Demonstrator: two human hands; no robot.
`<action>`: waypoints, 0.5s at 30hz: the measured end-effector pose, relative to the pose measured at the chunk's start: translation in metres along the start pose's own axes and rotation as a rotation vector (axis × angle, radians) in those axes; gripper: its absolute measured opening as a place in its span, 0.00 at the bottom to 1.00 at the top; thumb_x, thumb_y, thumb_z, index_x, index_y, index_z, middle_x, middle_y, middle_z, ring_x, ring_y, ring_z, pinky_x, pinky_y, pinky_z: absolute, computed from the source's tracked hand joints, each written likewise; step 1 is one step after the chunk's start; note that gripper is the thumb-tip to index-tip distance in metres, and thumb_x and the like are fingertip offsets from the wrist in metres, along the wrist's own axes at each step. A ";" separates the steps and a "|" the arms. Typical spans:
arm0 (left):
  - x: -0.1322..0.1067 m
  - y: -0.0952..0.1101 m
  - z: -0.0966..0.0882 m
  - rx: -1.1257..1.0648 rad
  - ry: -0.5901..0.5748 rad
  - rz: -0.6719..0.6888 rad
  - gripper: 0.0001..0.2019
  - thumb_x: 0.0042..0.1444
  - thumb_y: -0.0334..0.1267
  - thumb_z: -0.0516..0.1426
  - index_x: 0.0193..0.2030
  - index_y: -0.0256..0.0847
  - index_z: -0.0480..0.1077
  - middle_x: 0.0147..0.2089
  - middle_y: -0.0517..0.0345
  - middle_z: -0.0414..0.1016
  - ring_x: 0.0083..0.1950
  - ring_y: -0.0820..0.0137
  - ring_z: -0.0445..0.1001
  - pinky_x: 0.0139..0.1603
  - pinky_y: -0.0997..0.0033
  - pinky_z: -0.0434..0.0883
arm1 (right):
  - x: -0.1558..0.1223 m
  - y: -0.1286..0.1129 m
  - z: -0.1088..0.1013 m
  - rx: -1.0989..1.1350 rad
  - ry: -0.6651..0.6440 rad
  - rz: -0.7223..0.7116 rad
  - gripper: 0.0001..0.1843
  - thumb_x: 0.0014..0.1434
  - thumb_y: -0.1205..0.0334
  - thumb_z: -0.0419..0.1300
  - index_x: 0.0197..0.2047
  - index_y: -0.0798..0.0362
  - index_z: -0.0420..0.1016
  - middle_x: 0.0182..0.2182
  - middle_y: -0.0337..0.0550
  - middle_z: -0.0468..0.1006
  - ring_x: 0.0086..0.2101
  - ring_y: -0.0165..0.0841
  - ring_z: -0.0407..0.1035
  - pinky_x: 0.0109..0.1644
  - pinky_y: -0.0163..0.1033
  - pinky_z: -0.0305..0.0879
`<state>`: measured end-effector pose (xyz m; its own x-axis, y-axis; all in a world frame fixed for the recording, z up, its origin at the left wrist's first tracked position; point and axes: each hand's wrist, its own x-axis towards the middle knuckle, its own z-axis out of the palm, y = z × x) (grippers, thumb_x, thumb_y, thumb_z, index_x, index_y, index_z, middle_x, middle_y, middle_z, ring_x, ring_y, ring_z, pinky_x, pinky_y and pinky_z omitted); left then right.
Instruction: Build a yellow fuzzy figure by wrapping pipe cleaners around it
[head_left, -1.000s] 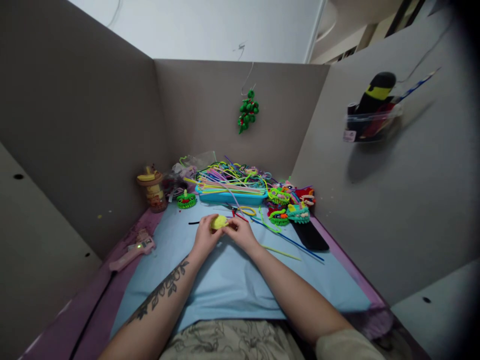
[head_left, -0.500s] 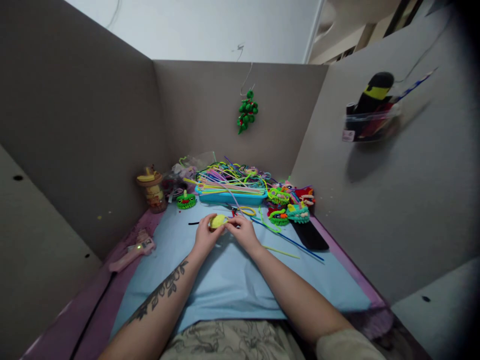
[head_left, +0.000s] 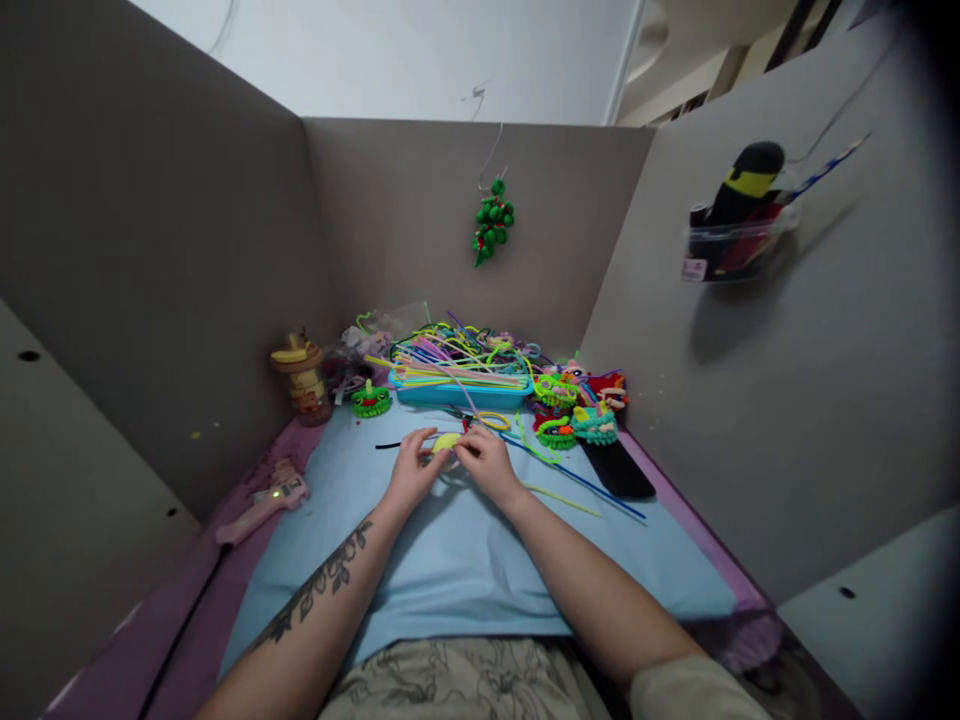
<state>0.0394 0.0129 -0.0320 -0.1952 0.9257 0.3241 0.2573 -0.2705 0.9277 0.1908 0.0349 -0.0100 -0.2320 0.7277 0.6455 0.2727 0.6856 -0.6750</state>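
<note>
Between both hands, above the blue cloth, is a small yellow fuzzy piece, apparently made of pipe cleaner. My left hand grips it from the left, its fingers curled around it. My right hand pinches its right side with thumb and fingertips. Much of the piece is hidden by the fingers. Just behind the hands lie scissors with red on them and a yellow ring-shaped coil. A black pipe cleaner lies left of the left hand.
A blue tray heaped with pipe cleaners stands at the back. Several fuzzy figures sit right, beside a black phone-like slab. A pink glue gun with a lit light and a lidded cup are left. Grey panels surround the table.
The yellow piece has turned and shifted slightly right between my hands, with less of it showing now. Both hands stay in nearly the same place.
</note>
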 end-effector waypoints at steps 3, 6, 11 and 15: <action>-0.001 0.007 -0.002 0.138 0.060 0.067 0.15 0.49 0.46 0.58 0.41 0.40 0.70 0.49 0.49 0.67 0.44 0.65 0.71 0.35 0.69 0.70 | -0.003 -0.002 0.002 -0.078 -0.061 -0.074 0.09 0.55 0.70 0.55 0.28 0.53 0.75 0.28 0.42 0.71 0.33 0.33 0.66 0.39 0.37 0.62; -0.002 0.015 -0.004 0.232 0.074 0.122 0.10 0.51 0.45 0.56 0.28 0.39 0.67 0.31 0.58 0.68 0.35 0.69 0.67 0.33 0.72 0.65 | -0.006 -0.004 0.005 -0.162 -0.131 -0.122 0.10 0.57 0.70 0.53 0.30 0.53 0.75 0.30 0.43 0.71 0.34 0.33 0.66 0.41 0.38 0.63; -0.005 0.020 -0.003 0.145 -0.090 0.055 0.16 0.54 0.47 0.52 0.22 0.39 0.63 0.20 0.65 0.60 0.24 0.74 0.60 0.26 0.75 0.57 | -0.008 -0.006 0.008 -0.258 -0.165 -0.167 0.11 0.58 0.70 0.52 0.29 0.53 0.73 0.29 0.43 0.68 0.32 0.33 0.64 0.39 0.37 0.62; -0.005 0.017 -0.002 0.185 -0.101 0.061 0.15 0.55 0.46 0.51 0.24 0.39 0.65 0.21 0.64 0.62 0.25 0.73 0.61 0.27 0.75 0.57 | -0.008 -0.004 0.007 -0.288 -0.169 -0.173 0.11 0.59 0.70 0.52 0.29 0.53 0.73 0.28 0.43 0.68 0.32 0.33 0.64 0.39 0.37 0.62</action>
<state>0.0426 0.0032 -0.0173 -0.0806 0.9335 0.3493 0.4371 -0.2818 0.8541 0.1845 0.0263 -0.0147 -0.4419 0.6112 0.6566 0.4621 0.7825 -0.4174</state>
